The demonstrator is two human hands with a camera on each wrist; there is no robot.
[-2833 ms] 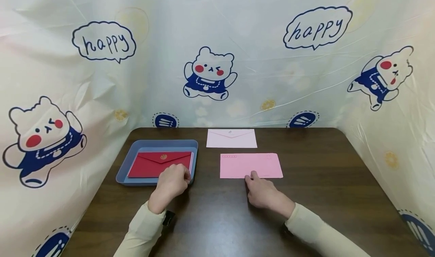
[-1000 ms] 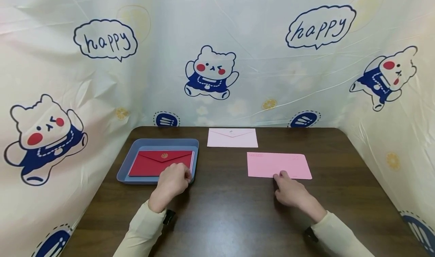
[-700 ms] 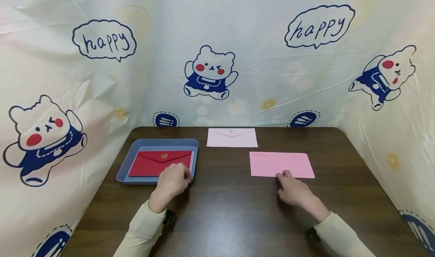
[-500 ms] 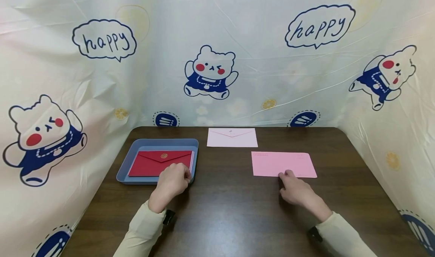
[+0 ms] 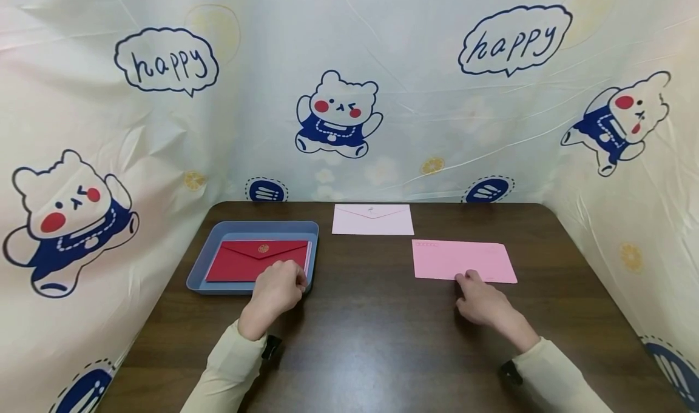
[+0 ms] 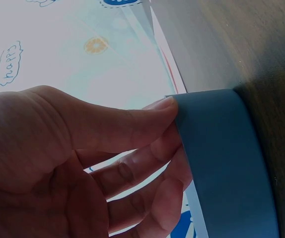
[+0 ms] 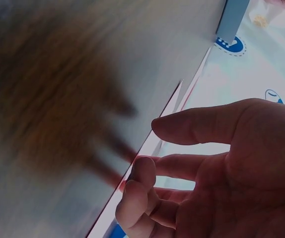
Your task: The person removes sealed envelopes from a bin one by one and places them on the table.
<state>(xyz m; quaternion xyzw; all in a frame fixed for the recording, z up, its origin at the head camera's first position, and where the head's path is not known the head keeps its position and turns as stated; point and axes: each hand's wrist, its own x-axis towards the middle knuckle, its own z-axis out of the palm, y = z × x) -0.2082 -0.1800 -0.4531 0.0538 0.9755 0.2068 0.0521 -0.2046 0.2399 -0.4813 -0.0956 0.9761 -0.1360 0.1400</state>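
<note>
A blue tray (image 5: 198, 273) stands at the left of the table with a red envelope (image 5: 240, 267) inside it, pale paper edges showing beneath. My left hand (image 5: 277, 287) pinches the tray's near right rim; in the left wrist view the thumb lies on the outer wall and the other fingers are on the inner side. At the right, a pink envelope (image 5: 459, 258) lies flat on the wood. My right hand (image 5: 483, 301) touches its near edge, index finger on top; the thumb is apart from the index in the right wrist view.
A pale pink envelope (image 5: 374, 222), flap side up, lies at the back middle of the dark wooden table (image 5: 355, 340). Patterned cloth (image 5: 415, 67) hangs behind and at both sides of the table.
My right hand has moved rightward along the table, and the pink envelope has slid with it, now slightly turned. The left hand and tray have stayed in place.
</note>
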